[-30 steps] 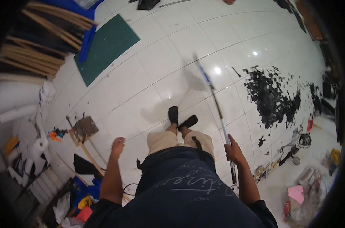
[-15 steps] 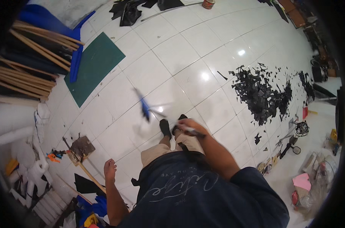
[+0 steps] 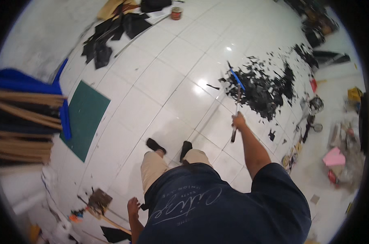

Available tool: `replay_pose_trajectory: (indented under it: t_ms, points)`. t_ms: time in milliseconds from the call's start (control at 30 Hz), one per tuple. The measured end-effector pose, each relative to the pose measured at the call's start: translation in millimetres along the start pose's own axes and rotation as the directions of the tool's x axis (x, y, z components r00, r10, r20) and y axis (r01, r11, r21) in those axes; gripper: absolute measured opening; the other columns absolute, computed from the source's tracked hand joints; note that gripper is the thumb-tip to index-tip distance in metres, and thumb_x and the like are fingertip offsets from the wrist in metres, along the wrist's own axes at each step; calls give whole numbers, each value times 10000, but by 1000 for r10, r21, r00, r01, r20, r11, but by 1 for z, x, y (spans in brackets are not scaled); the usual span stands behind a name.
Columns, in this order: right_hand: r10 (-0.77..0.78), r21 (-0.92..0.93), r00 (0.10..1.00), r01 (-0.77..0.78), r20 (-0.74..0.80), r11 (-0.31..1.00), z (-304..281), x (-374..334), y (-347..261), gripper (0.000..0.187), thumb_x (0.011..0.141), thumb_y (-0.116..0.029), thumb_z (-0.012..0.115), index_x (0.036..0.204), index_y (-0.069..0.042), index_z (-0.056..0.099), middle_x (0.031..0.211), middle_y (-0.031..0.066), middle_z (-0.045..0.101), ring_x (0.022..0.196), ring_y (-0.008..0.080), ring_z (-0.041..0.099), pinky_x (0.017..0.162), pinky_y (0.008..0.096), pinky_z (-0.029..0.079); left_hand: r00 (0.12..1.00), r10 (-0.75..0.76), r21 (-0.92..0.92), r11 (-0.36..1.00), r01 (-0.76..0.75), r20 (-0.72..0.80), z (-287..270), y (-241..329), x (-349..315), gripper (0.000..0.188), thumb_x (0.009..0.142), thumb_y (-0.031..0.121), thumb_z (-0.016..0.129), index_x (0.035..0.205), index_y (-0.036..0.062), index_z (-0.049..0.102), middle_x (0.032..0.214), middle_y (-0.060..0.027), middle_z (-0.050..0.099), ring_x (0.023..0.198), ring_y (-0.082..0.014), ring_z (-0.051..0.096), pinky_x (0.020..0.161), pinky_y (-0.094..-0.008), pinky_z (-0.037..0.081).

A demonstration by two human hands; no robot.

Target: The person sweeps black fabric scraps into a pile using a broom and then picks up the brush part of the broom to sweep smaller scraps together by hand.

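Observation:
My right hand (image 3: 238,120) is closed around the handle of a broom (image 3: 236,78), reaching out in front of me to the right. Its narrow blue head lies at the near left edge of a wide pile of black scraps (image 3: 262,87). Whether that head has bristles or a blade is too small to tell. At my left side my left hand (image 3: 133,207) hangs low with loosely bent fingers, holding nothing that I can see. My feet in dark socks (image 3: 186,150) stand apart on the white tiled floor (image 3: 168,93).
To the left lie a green mat (image 3: 87,120) and a stack of brown rolls (image 3: 26,118) beside blue material (image 3: 21,79). Black sheets (image 3: 129,26) and a small can (image 3: 176,13) sit at the far side. Plastic bags (image 3: 347,150) and a pink piece (image 3: 334,157) line the right.
My right hand has swung forward and right, taking the broom from before my feet to the scrap pile. My view has turned and my feet have moved wider apart.

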State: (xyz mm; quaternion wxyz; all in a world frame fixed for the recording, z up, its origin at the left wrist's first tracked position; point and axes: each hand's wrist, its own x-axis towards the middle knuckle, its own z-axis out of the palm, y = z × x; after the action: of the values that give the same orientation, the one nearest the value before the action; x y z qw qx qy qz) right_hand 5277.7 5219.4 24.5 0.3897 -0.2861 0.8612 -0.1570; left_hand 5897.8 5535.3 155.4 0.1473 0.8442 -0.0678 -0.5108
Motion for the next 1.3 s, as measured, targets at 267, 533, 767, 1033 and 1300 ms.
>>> replay_pose_trajectory:
  t_ms: [267, 533, 767, 1033, 1300]
  points:
    - [45, -155, 995, -59, -95, 986, 49, -172, 9, 551, 867, -296, 440, 1308, 15, 330, 1067, 261, 561, 871, 364, 596, 764, 416, 467, 959, 56, 403, 900, -169, 278, -69, 64, 166, 293, 833, 254, 511, 1023, 32, 537, 851, -99, 571, 694, -224, 554, 565, -325, 457]
    - [302, 90, 937, -320, 175, 943, 154, -228, -67, 560, 821, -239, 376, 1336, -30, 309, 1107, 285, 528, 1018, 409, 526, 896, 449, 403, 815, 527, 317, 751, -579, 240, -99, 486, 245, 173, 857, 207, 479, 720, 102, 466, 580, 3, 445, 460, -109, 410, 395, -248, 320]
    - [364, 156, 929, -370, 65, 916, 131, -85, -85, 555, 801, -208, 392, 1322, -28, 331, 1204, 241, 488, 1049, 390, 514, 911, 433, 405, 685, 639, 288, 622, -728, 350, 45, 703, 176, 187, 870, 261, 511, 917, 80, 507, 740, 18, 467, 596, -66, 429, 475, -207, 311]
    - [391, 85, 900, -382, -192, 920, -41, 187, -45, 522, 794, -173, 400, 1291, -14, 369, 1217, 226, 479, 1075, 385, 500, 899, 439, 416, 733, 478, 552, 483, -680, 484, 179, 631, 170, 188, 880, 189, 497, 742, 65, 469, 600, 13, 422, 496, -80, 398, 434, -250, 327]
    - [334, -5, 846, -370, -415, 929, -326, 445, -29, 358, 782, -178, 463, 1064, 39, 509, 1080, 268, 553, 996, 407, 549, 851, 457, 444, 980, -70, 506, 862, -34, 184, 294, 531, 11, 290, 854, 314, 542, 964, 46, 530, 786, -28, 535, 703, -120, 511, 585, -289, 417]
